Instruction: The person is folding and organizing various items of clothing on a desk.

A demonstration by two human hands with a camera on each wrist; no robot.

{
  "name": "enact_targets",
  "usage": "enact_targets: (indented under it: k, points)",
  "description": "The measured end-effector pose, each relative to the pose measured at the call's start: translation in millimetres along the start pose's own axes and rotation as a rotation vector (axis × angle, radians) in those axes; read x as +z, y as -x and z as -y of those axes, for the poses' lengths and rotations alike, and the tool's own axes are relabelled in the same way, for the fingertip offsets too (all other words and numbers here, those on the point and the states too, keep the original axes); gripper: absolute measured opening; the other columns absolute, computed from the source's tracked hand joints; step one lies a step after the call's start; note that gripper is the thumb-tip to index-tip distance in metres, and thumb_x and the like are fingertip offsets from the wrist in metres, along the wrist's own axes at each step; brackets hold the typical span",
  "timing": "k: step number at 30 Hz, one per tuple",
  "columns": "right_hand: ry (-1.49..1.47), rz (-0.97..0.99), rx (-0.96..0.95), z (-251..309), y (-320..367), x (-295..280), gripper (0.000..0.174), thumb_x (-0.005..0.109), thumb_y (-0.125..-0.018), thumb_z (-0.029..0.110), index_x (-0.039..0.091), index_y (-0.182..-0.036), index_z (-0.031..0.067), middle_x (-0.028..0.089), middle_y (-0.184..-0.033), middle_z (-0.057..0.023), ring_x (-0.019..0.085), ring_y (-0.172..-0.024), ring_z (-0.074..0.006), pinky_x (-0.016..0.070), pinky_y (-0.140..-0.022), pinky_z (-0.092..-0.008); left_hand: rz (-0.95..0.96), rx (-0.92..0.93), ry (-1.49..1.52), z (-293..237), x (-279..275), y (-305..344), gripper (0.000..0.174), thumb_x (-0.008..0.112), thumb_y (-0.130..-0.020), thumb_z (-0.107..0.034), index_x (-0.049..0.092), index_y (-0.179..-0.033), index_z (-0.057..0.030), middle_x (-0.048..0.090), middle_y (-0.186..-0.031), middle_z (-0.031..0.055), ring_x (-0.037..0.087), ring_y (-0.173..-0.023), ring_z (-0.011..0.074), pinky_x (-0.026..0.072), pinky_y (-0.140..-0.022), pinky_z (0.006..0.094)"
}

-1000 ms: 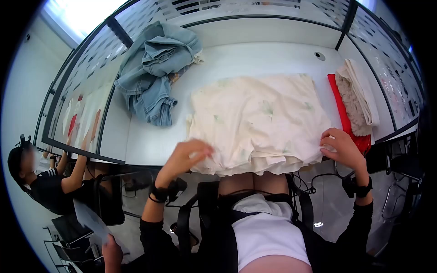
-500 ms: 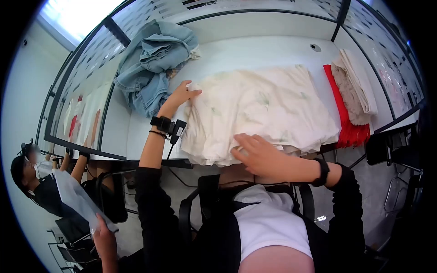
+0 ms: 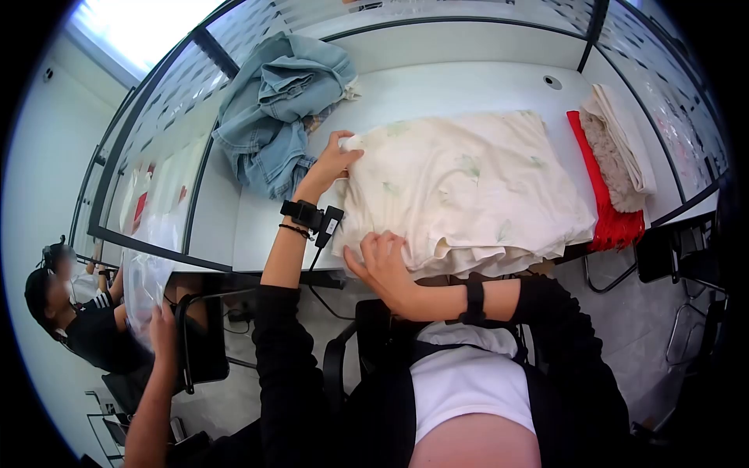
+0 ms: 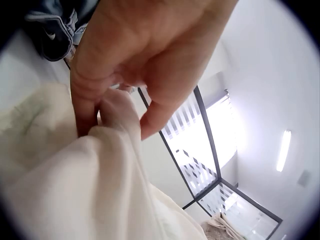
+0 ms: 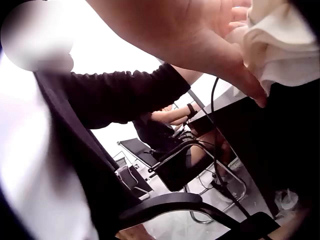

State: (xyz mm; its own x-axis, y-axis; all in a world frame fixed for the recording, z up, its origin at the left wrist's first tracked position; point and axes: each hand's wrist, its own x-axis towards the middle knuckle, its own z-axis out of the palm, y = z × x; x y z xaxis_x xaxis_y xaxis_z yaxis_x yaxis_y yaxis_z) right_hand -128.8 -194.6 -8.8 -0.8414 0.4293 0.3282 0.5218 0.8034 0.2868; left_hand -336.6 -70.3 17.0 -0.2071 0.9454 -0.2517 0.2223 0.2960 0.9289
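A cream cloth with pale green leaf prints [image 3: 468,187] lies spread on the white table, its front edge bunched in folds. At its back left corner my left hand [image 3: 334,165] pinches the fabric; in the left wrist view the cloth [image 4: 100,185] rises in a fold to the fingers of the left hand [image 4: 140,55]. My right hand [image 3: 384,269] rests on the cloth's front left part with fingers spread. In the right wrist view the thumb of the right hand [image 5: 210,50] lies beside the cloth's edge [image 5: 290,55]; its fingertips are partly hidden.
Crumpled blue denim [image 3: 281,101] lies at the table's back left. On the right stand a red fringed cloth [image 3: 605,195], a fuzzy beige piece [image 3: 612,164] and a folded cream cloth [image 3: 628,140]. Partitions border the table. At left, a person's hand [image 3: 162,331] holds clear plastic.
My right hand has moved from the cloth's right side to its front left. The left hand has gone from the front left up to the back left corner and now pinches it.
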Motion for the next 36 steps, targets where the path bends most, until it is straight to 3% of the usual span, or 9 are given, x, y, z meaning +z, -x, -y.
enact_targets:
  k: [5,11,15,19,22,26,29,33,36]
  points:
    - [-0.001,0.026,0.017,8.5,-6.5,11.7,0.041,0.046,-0.084,0.021,0.046,-0.125,0.0261,0.044,-0.106,-0.0248,0.048,-0.085,-0.0455,0.0393,-0.066,-0.0563,0.133,0.087,-0.148,-11.7,-1.1,17.2,0.066,0.061,-0.083,-0.016,0.026,-0.14,-0.0185,0.048,-0.077,0.0016,0.042,-0.063,0.0088,0.039,-0.056,0.0214]
    - [0.03,0.031,-0.019,8.9,-3.6,5.1,0.041,0.048,-0.083,0.023,0.047,-0.123,0.0276,0.044,-0.104,-0.0241,0.049,-0.08,-0.0461,0.0412,-0.064,-0.0565,0.229,0.163,-0.269,-24.0,5.7,30.2,0.042,0.061,-0.082,-0.014,0.054,-0.124,-0.015,0.044,-0.07,-0.003,0.033,-0.055,0.0062,0.029,-0.048,0.0195]
    - [0.038,0.053,0.021,14.1,-10.9,14.7,0.034,0.051,-0.081,0.024,0.054,-0.114,0.0209,0.046,-0.1,-0.0246,0.048,-0.08,-0.0479,0.0416,-0.06,-0.0595,0.164,0.186,-0.337,-16.3,1.9,27.4,0.041,0.063,-0.077,-0.009,0.06,-0.117,-0.0141,0.056,-0.097,0.0019,0.039,-0.066,0.0068,0.0357,-0.059,0.0204]
    - [-0.36,0.049,-0.012,-6.1,-12.1,9.2,0.027,0.058,-0.073,0.015,0.053,-0.099,0.009,0.048,-0.092,-0.0189,0.054,-0.071,-0.0378,0.0466,-0.054,-0.0473,0.13,0.217,-0.112,1.9,-7.2,17.9,0.042,0.06,-0.076,-0.004,0.058,-0.117,-0.0071,0.058,-0.091,0.0005,0.045,-0.065,0.0066,0.0379,-0.058,0.0184]
    - [-0.679,-0.021,-0.053,-48.5,-21.3,-20.1,0.041,0.061,-0.066,0.001,0.044,-0.103,0.0058,0.046,-0.092,-0.0155,0.058,-0.065,-0.0304,0.0486,-0.054,-0.0408,0.129,0.138,-0.124,-11.0,-25.3,19.5,0.044,0.058,-0.074,0.001,0.057,-0.118,-0.0028,0.059,-0.095,0.0036,0.052,-0.073,0.0076,0.0428,-0.064,0.0192]
    - [-1.092,0.002,0.11,-92.9,-30.1,-41.3,0.044,0.06,-0.069,0.001,0.041,-0.108,0.0059,0.044,-0.098,-0.017,0.056,-0.073,-0.0373,0.0485,-0.064,-0.0414,0.111,0.072,-0.04,-31.0,-55.9,4.4,0.042,0.057,-0.075,0.0,0.055,-0.117,0.0021,0.06,-0.095,0.0061,0.057,-0.077,0.0109,0.0472,-0.067,0.0222]
    - [-1.156,-0.445,0.153,-133.7,-21.6,-32.4,0.042,0.061,-0.068,0.001,0.047,-0.108,0.0037,0.049,-0.097,-0.0159,0.055,-0.066,-0.0338,0.0475,-0.064,-0.0381,0.08,0.083,-0.197,-79.5,-46.6,2.0,0.037,0.059,-0.078,-0.005,0.057,-0.113,0.0038,0.06,-0.092,0.0071,0.057,-0.077,0.012,0.0472,-0.068,0.0232]
    - [-1.227,-0.347,0.471,-194.1,11.1,-47.1,0.036,0.065,-0.07,0.006,0.051,-0.102,0.0008,0.058,-0.083,-0.0125,0.057,-0.069,-0.0178,0.0462,-0.064,-0.0296,0.236,0.507,-0.487,-144.1,4.5,-18.5,0.035,0.059,-0.08,-0.019,0.061,-0.106,0.0042,0.061,-0.085,0.0055,0.052,-0.072,0.0089,0.0429,-0.06,0.0217]
    - [-1.249,-0.269,0.714,-224.3,43.5,-60.4,0.029,0.067,-0.072,0.01,0.053,-0.096,-0.0003,0.061,-0.078,-0.011,0.057,-0.069,-0.0149,0.0459,-0.063,-0.0286,0.327,0.509,-0.695,-177.3,57.2,-50.6,0.035,0.06,-0.079,-0.024,0.063,-0.101,0.004,0.061,-0.084,0.0048,0.051,-0.073,0.0109,0.042,-0.059,0.0244]
